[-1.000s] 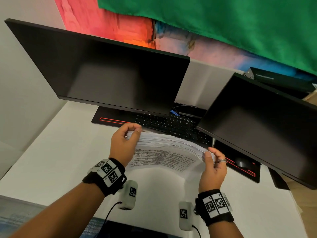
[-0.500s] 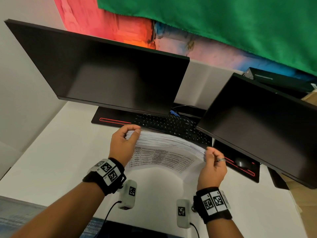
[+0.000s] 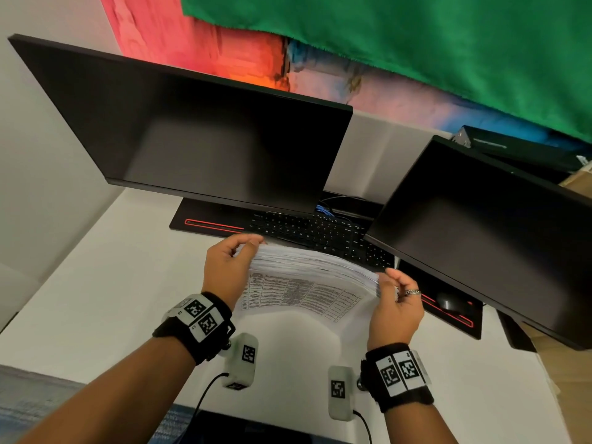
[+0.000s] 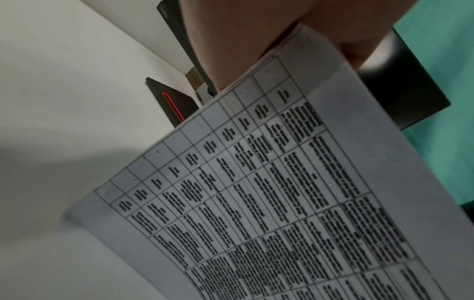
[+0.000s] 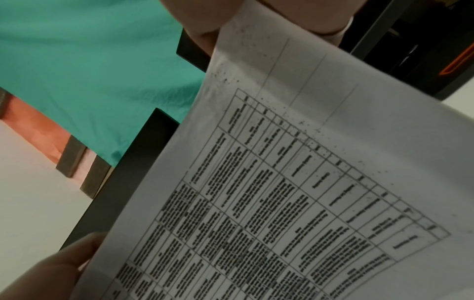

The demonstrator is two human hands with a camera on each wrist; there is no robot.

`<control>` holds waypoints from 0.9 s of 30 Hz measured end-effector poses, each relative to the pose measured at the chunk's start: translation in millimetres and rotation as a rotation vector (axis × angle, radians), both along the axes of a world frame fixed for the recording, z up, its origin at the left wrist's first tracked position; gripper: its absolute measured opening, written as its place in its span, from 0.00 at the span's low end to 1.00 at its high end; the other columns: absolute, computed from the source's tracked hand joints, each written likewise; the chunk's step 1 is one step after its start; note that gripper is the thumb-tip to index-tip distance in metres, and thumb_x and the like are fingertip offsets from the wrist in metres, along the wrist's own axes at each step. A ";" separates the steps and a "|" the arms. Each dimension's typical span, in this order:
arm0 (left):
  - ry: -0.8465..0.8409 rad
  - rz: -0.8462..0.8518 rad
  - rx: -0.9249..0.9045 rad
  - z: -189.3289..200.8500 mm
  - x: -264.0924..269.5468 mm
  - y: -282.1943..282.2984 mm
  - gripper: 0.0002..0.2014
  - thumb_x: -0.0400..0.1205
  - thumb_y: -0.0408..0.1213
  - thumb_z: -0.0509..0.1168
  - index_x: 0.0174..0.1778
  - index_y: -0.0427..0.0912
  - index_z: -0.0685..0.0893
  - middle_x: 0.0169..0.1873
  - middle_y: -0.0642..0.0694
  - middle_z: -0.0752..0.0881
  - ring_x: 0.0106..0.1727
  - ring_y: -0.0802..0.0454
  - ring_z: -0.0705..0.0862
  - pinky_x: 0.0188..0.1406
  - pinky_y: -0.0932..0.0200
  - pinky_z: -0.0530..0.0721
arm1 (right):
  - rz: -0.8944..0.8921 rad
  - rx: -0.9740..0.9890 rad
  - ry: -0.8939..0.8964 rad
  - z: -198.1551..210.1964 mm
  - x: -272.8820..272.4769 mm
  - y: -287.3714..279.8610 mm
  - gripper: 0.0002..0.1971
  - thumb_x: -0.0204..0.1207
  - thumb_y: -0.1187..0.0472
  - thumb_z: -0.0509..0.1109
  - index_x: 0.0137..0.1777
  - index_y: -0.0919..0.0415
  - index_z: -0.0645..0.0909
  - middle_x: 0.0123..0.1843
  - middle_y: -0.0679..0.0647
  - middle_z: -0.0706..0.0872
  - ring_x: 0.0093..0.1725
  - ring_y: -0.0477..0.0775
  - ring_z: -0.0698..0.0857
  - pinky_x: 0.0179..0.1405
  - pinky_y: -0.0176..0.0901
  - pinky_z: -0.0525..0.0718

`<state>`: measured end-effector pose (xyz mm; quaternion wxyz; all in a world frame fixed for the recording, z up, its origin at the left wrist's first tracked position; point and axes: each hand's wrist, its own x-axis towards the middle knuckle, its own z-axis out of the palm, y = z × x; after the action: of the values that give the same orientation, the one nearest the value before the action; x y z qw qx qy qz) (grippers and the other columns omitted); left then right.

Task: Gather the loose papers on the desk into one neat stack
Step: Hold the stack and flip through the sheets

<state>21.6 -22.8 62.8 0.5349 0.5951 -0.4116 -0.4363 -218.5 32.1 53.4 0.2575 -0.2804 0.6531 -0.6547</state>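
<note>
White desk (image 3: 96,302) runs from the near edge up to two dark monitors: big one (image 3: 192,136) at centre-left, second one (image 3: 493,238) angled in at right, its lower edge overhanging the desk's right side. Black keyboard (image 3: 320,232) sits on a black red-trimmed mat (image 3: 208,224) under the big monitor; a dark mouse (image 3: 448,304) lies on the mat's right end under the second monitor. Green cloth (image 3: 416,36) hangs on the wall behind.

Paper stack (image 3: 307,280) is held up on edge over the desk centre, just in front of the keyboard, printed table facing the person. Top edges fan slightly and aren't flush; stack bows. Bottom edge looks to rest on the desk, but hard to confirm from the head view.

Left hand (image 3: 227,270) grips the stack's left side, fingers curled over the top corner, thumb on the near face. Right hand (image 3: 395,307) pinches the right side, ring on one finger. Wrist views show thumbs pressed on the printed sheet (image 4: 282,192) (image 5: 282,182).

Open desk lies to the left of the left hand and between the forearms toward the near edge. Right side is tight: second monitor is close to the right hand.
</note>
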 end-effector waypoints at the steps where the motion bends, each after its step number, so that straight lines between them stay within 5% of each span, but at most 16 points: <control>1: 0.016 0.004 0.008 0.2 0.4 -1.2 0.08 0.83 0.33 0.67 0.46 0.47 0.92 0.44 0.46 0.93 0.45 0.45 0.86 0.45 0.50 0.88 | -0.018 -0.008 -0.017 0.7 -0.2 0.4 0.09 0.80 0.67 0.69 0.49 0.51 0.84 0.45 0.46 0.88 0.45 0.40 0.86 0.51 0.33 0.83; 4: 0.027 -0.019 0.015 1.1 1.2 -2.2 0.10 0.84 0.30 0.65 0.48 0.44 0.91 0.43 0.47 0.93 0.43 0.41 0.84 0.49 0.33 0.86 | -0.067 -0.015 -0.077 -0.3 -1.6 2.3 0.13 0.82 0.71 0.64 0.49 0.53 0.84 0.45 0.50 0.88 0.40 0.32 0.86 0.43 0.25 0.82; 7: -0.036 -0.034 -0.017 2.2 -0.2 -1.0 0.07 0.84 0.35 0.66 0.47 0.46 0.91 0.41 0.51 0.92 0.44 0.52 0.88 0.45 0.50 0.88 | -0.035 -0.006 -0.069 -1.6 -0.3 3.2 0.08 0.83 0.66 0.66 0.51 0.54 0.85 0.49 0.54 0.90 0.49 0.44 0.88 0.53 0.39 0.84; 12: -0.197 -0.096 -0.089 -3.3 3.8 -1.7 0.06 0.85 0.39 0.66 0.48 0.50 0.90 0.43 0.55 0.89 0.43 0.62 0.85 0.41 0.65 0.84 | -0.019 0.018 -0.028 -0.8 -0.6 0.0 0.07 0.80 0.61 0.71 0.47 0.45 0.85 0.45 0.44 0.87 0.45 0.40 0.84 0.57 0.42 0.83; 17: -0.279 -0.225 -0.153 -8.3 14.5 2.1 0.05 0.82 0.43 0.70 0.52 0.52 0.88 0.44 0.66 0.88 0.38 0.49 0.86 0.38 0.57 0.89 | 0.205 -0.007 -0.015 -1.6 -7.1 11.0 0.22 0.76 0.72 0.74 0.67 0.54 0.76 0.51 0.44 0.87 0.47 0.36 0.88 0.48 0.31 0.87; 19: -0.321 -0.234 -0.179 -8.7 17.0 -0.3 0.07 0.81 0.44 0.70 0.53 0.52 0.88 0.44 0.64 0.89 0.41 0.54 0.87 0.42 0.54 0.90 | 0.281 0.015 0.006 -5.5 -11.0 13.4 0.30 0.73 0.75 0.75 0.72 0.56 0.71 0.56 0.46 0.84 0.49 0.34 0.87 0.46 0.29 0.87; 22: -0.366 -0.276 -0.236 -7.4 18.8 -2.0 0.11 0.80 0.50 0.69 0.55 0.53 0.87 0.49 0.62 0.87 0.52 0.62 0.86 0.53 0.62 0.86 | 0.280 0.025 0.029 -12.7 -12.3 15.1 0.39 0.68 0.74 0.79 0.77 0.59 0.66 0.62 0.49 0.83 0.59 0.41 0.86 0.54 0.35 0.87; 24: -0.432 -0.298 -0.289 -8.0 18.9 -0.8 0.11 0.79 0.54 0.69 0.56 0.58 0.85 0.50 0.65 0.87 0.54 0.65 0.85 0.54 0.67 0.83 | 0.243 0.026 0.010 -13.4 -9.7 15.1 0.38 0.68 0.73 0.79 0.76 0.59 0.66 0.62 0.49 0.83 0.60 0.45 0.86 0.55 0.36 0.87; 27: -0.384 -0.277 -0.264 -11.8 19.0 0.0 0.08 0.80 0.49 0.70 0.54 0.59 0.86 0.51 0.64 0.87 0.53 0.63 0.86 0.52 0.65 0.85 | 0.216 0.041 -0.041 -6.4 -3.1 11.5 0.24 0.76 0.71 0.74 0.69 0.54 0.73 0.55 0.47 0.83 0.49 0.39 0.88 0.40 0.28 0.87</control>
<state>40.5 -22.8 51.0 0.4551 0.5300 -0.6363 -0.3273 -221.6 43.6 47.0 0.3454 -0.3301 0.6268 -0.6155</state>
